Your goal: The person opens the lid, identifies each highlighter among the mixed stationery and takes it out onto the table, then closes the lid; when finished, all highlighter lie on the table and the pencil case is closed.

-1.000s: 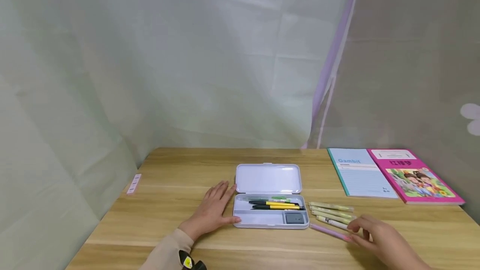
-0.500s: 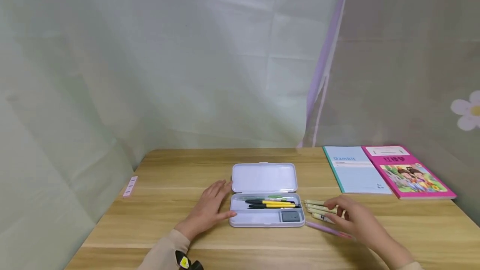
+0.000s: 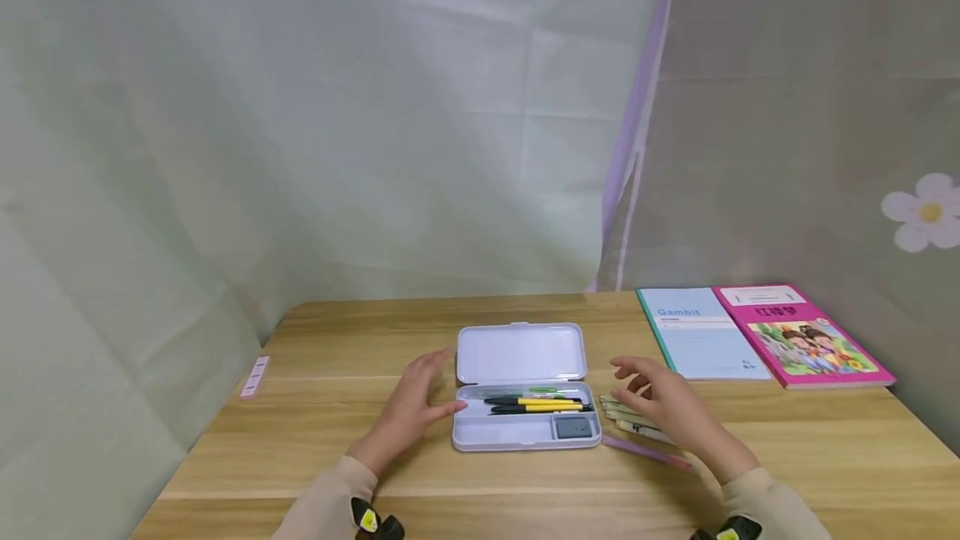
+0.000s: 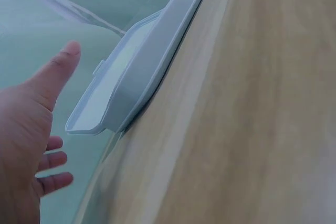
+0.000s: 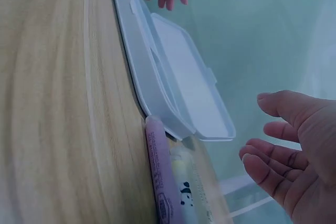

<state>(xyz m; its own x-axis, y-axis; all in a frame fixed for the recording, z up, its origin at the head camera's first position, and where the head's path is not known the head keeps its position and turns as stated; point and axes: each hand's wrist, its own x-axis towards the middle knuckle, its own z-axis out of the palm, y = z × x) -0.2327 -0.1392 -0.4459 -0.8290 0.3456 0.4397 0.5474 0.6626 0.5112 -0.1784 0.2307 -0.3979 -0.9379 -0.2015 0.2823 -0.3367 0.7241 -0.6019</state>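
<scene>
A white pencil case (image 3: 525, 433) lies with its lid (image 3: 521, 352) up in the middle of the wooden table (image 3: 315, 448); yellow-and-black pens (image 3: 534, 403) and a grey eraser (image 3: 573, 427) lie in it. My left hand (image 3: 414, 404) is at the case's left end, fingers straight, holding nothing; the left wrist view shows the hand (image 4: 31, 135) beside the case (image 4: 139, 72). My right hand (image 3: 660, 402) hovers with relaxed fingers over several pale green pens (image 3: 626, 417) right of the case. A pink pen (image 3: 645, 452) lies nearest me. The right wrist view shows the hand (image 5: 291, 156) empty above the pink pen (image 5: 164, 174).
A blue notebook (image 3: 701, 332) and a pink picture book (image 3: 802, 336) lie at the back right of the table. A small pink label (image 3: 253, 376) sits at the left edge. Pale curtains hang close behind and on both sides.
My right hand has moved left and away from me, from the pink pen to above the green pens near the case. The left hand has lifted slightly by the case.
</scene>
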